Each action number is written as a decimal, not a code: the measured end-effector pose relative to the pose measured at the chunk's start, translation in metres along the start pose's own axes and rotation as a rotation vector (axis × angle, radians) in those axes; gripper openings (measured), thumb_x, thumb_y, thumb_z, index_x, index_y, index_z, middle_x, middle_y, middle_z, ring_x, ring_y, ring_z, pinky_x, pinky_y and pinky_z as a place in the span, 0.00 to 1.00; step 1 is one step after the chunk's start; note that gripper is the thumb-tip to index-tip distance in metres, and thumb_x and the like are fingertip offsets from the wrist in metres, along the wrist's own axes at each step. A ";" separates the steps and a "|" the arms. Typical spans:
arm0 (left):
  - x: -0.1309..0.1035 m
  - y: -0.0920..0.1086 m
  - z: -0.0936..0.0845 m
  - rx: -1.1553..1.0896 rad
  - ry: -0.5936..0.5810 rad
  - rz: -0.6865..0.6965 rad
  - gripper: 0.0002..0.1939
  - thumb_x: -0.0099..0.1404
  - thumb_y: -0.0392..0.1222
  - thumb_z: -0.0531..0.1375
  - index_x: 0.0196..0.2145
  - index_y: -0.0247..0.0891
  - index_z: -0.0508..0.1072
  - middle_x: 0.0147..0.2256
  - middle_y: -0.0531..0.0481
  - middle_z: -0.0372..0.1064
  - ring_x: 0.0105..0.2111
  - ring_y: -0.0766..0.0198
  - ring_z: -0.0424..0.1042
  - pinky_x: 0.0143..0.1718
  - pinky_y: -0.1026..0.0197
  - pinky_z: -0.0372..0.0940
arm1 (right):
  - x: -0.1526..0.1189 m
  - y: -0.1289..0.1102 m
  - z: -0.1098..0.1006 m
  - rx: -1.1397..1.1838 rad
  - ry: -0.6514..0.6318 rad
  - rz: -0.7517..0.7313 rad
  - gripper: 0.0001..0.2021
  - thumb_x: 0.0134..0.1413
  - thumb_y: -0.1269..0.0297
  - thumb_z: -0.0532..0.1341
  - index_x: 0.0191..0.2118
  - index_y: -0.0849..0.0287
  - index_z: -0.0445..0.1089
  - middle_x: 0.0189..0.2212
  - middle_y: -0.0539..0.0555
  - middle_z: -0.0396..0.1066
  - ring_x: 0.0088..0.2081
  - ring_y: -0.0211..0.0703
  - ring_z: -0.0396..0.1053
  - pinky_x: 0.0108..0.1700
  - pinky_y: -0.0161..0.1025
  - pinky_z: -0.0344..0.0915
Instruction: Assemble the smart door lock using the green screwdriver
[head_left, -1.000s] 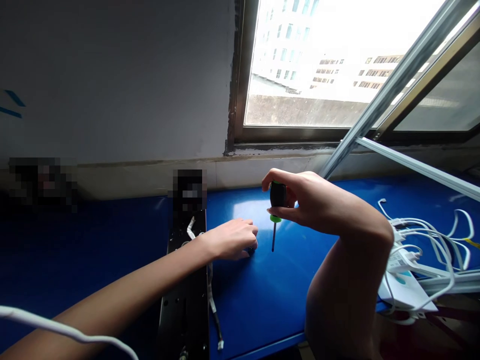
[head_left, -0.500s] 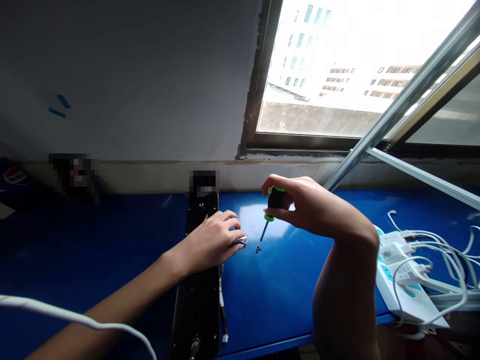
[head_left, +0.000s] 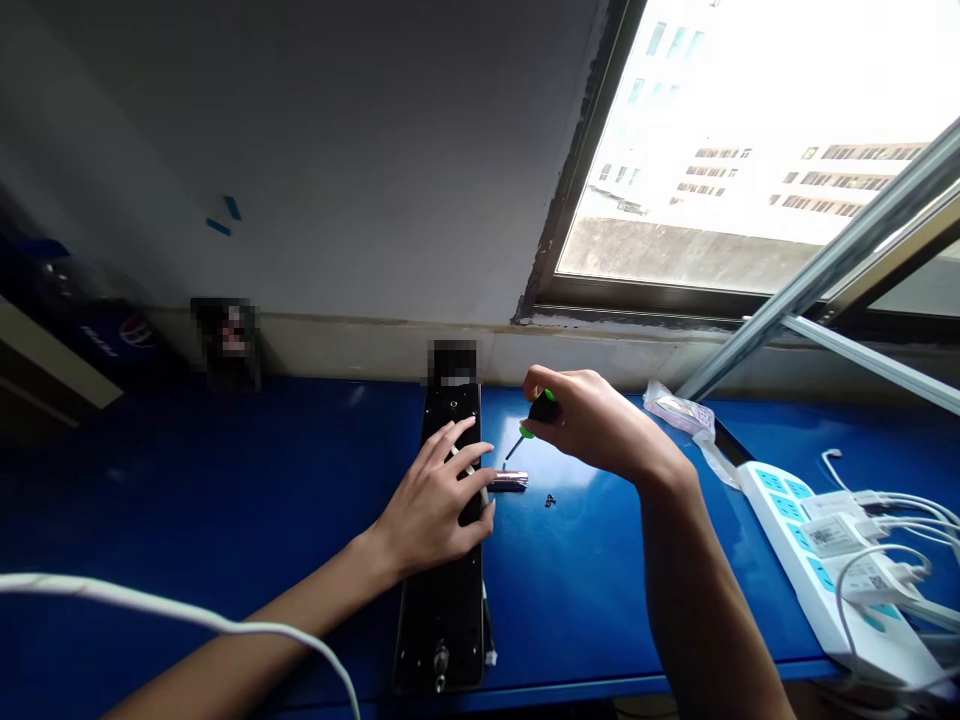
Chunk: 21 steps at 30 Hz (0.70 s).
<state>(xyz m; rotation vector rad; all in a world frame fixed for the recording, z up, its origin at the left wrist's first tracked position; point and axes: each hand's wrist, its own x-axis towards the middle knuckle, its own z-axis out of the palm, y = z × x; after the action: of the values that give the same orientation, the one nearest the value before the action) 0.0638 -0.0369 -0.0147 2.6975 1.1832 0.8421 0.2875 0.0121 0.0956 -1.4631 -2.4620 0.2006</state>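
Observation:
My right hand (head_left: 592, 415) grips a screwdriver (head_left: 541, 408) with a black and green handle. Its shaft slants down to the left, and the tip is near a small silvery metallic object (head_left: 511, 481) on the blue table. I cannot tell whether they touch. My left hand (head_left: 442, 490) rests with fingers spread over a long black panel (head_left: 439, 620), its fingertips reaching to the near end of the silvery object. Part of a white strip or cable (head_left: 465, 459) shows between those fingers. Right of the silvery object lies a small cluster of dark screws (head_left: 550, 501).
A white power strip (head_left: 806, 540) with several plugged-in adapters and cables stands at the right. Behind it lies a clear plastic bag (head_left: 682, 412). A white cable (head_left: 187, 616) crosses my left forearm. A metal frame bar (head_left: 787, 290) slants before the window.
My left hand has let go of the silvery object, which now lies on the table, and its fingers have spread over the panel. The screwdriver has moved from near the screws toward the silvery object.

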 end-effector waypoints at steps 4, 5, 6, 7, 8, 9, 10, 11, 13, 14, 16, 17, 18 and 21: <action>0.003 -0.007 0.001 -0.011 0.027 0.021 0.11 0.68 0.42 0.62 0.45 0.40 0.81 0.58 0.43 0.73 0.69 0.38 0.57 0.68 0.30 0.58 | -0.003 -0.002 0.016 -0.049 0.010 0.085 0.07 0.60 0.64 0.66 0.41 0.54 0.67 0.31 0.50 0.74 0.29 0.39 0.65 0.30 0.35 0.55; 0.004 -0.008 0.001 -0.013 0.033 0.022 0.11 0.67 0.42 0.62 0.45 0.41 0.81 0.58 0.43 0.73 0.69 0.38 0.57 0.68 0.30 0.59 | -0.005 -0.002 0.021 -0.051 0.006 0.110 0.06 0.61 0.64 0.65 0.40 0.54 0.66 0.31 0.51 0.73 0.29 0.40 0.65 0.29 0.35 0.54; 0.005 -0.009 0.002 -0.015 0.038 0.023 0.11 0.67 0.42 0.62 0.46 0.41 0.81 0.58 0.44 0.74 0.69 0.38 0.58 0.68 0.31 0.59 | -0.007 -0.002 0.027 -0.054 -0.003 0.137 0.06 0.61 0.65 0.64 0.40 0.54 0.66 0.31 0.51 0.73 0.28 0.40 0.64 0.28 0.36 0.53; 0.006 -0.010 0.002 -0.014 0.043 0.022 0.11 0.67 0.42 0.63 0.46 0.41 0.81 0.57 0.44 0.74 0.69 0.39 0.58 0.68 0.31 0.59 | -0.008 -0.002 0.033 -0.054 -0.019 0.163 0.05 0.60 0.65 0.64 0.39 0.54 0.66 0.30 0.52 0.73 0.27 0.39 0.63 0.27 0.36 0.51; 0.007 -0.011 0.002 -0.011 0.049 0.019 0.11 0.67 0.42 0.63 0.46 0.41 0.81 0.57 0.44 0.74 0.69 0.39 0.58 0.68 0.32 0.59 | -0.010 -0.002 0.040 -0.051 -0.040 0.181 0.05 0.60 0.65 0.64 0.39 0.54 0.66 0.29 0.51 0.73 0.26 0.39 0.63 0.27 0.36 0.50; 0.008 -0.011 0.003 -0.005 0.056 0.017 0.11 0.67 0.41 0.62 0.46 0.40 0.81 0.57 0.44 0.74 0.69 0.39 0.59 0.68 0.33 0.60 | -0.012 -0.002 0.048 -0.047 -0.062 0.198 0.04 0.61 0.65 0.62 0.39 0.55 0.66 0.28 0.51 0.73 0.24 0.38 0.62 0.26 0.36 0.48; 0.009 -0.012 0.003 0.001 0.062 0.016 0.11 0.67 0.41 0.62 0.45 0.40 0.82 0.57 0.44 0.75 0.68 0.39 0.59 0.68 0.33 0.60 | -0.013 -0.002 0.056 -0.040 -0.089 0.211 0.03 0.61 0.66 0.61 0.40 0.55 0.67 0.27 0.51 0.72 0.23 0.37 0.61 0.26 0.36 0.47; 0.010 -0.013 0.004 0.006 0.068 0.018 0.12 0.67 0.41 0.62 0.45 0.40 0.82 0.57 0.44 0.75 0.68 0.39 0.59 0.68 0.34 0.60 | -0.014 -0.002 0.064 -0.035 -0.112 0.220 0.03 0.61 0.66 0.60 0.41 0.55 0.67 0.26 0.51 0.72 0.22 0.37 0.61 0.26 0.36 0.47; 0.012 -0.014 0.006 0.013 0.077 0.021 0.12 0.66 0.40 0.62 0.45 0.40 0.82 0.56 0.44 0.75 0.68 0.39 0.60 0.68 0.34 0.61 | -0.014 -0.002 0.081 -0.032 -0.139 0.231 0.07 0.58 0.67 0.61 0.43 0.56 0.68 0.27 0.52 0.72 0.23 0.38 0.62 0.27 0.36 0.47; 0.013 -0.015 0.007 0.014 0.081 0.022 0.12 0.66 0.40 0.62 0.44 0.40 0.82 0.56 0.44 0.75 0.68 0.39 0.60 0.68 0.35 0.61 | -0.014 -0.003 0.090 -0.028 -0.153 0.231 0.10 0.56 0.68 0.61 0.44 0.56 0.68 0.27 0.52 0.72 0.24 0.39 0.63 0.27 0.37 0.47; 0.016 -0.017 0.010 0.013 0.088 0.022 0.12 0.65 0.40 0.63 0.44 0.40 0.82 0.56 0.44 0.75 0.68 0.39 0.60 0.69 0.35 0.60 | -0.014 -0.004 0.104 -0.011 -0.178 0.218 0.14 0.54 0.67 0.62 0.47 0.55 0.68 0.28 0.53 0.73 0.27 0.42 0.66 0.27 0.37 0.47; 0.016 -0.018 0.010 0.012 0.091 0.021 0.12 0.65 0.40 0.63 0.45 0.39 0.82 0.56 0.44 0.75 0.68 0.38 0.60 0.69 0.35 0.60 | -0.014 -0.005 0.109 -0.002 -0.185 0.215 0.16 0.54 0.67 0.61 0.50 0.56 0.67 0.29 0.54 0.73 0.27 0.44 0.67 0.28 0.37 0.47; 0.017 -0.019 0.011 0.008 0.095 0.022 0.12 0.65 0.40 0.63 0.45 0.39 0.82 0.56 0.43 0.75 0.68 0.38 0.60 0.69 0.35 0.60 | -0.014 -0.006 0.114 0.007 -0.191 0.212 0.18 0.54 0.68 0.61 0.52 0.56 0.67 0.29 0.54 0.73 0.27 0.44 0.67 0.28 0.38 0.47; 0.015 -0.020 0.011 -0.039 0.123 0.027 0.12 0.68 0.41 0.63 0.47 0.39 0.81 0.56 0.42 0.74 0.67 0.41 0.61 0.68 0.37 0.61 | -0.014 -0.007 0.123 0.041 -0.199 0.208 0.18 0.57 0.67 0.58 0.53 0.56 0.66 0.30 0.54 0.74 0.27 0.45 0.68 0.27 0.38 0.48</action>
<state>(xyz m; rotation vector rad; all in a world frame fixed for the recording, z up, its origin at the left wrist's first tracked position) 0.0642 -0.0107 -0.0228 2.6712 1.1420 1.0367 0.2517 -0.0013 -0.0220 -1.7576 -2.4341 0.4556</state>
